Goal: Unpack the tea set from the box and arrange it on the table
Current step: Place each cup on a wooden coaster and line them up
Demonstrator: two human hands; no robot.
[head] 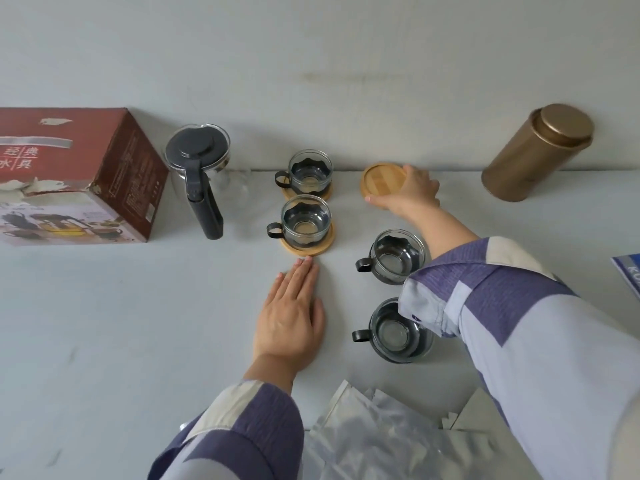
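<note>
A round bamboo coaster [382,181] lies at the far edge of the table [104,323], close to the wall. The right hand [407,195] rests on its right side, thumb along the near rim and fingers curled over the far right edge, gripping it lightly.

To the left of the coaster stand two glass cups with dark handles, each on its own bamboo coaster: the far cup [309,173] and, just nearer, the second cup [304,221], its coaster touching or almost touching the one behind. Two more cups sit bare on the table on the near right: the third cup [394,259] and the nearest cup [394,332], both partly hidden by the right sleeve [502,323].

The left hand [289,317] lies flat and open on the table, fingers together, holding nothing, its fingertips just short of the second cup's coaster.

Further left, a glass teapot [199,164] with a dark lid and handle stands beside the red box [76,174]. A gold tin [533,154] stands at the far right. Clear plastic wrapping [374,441] lies at the near edge.
</note>
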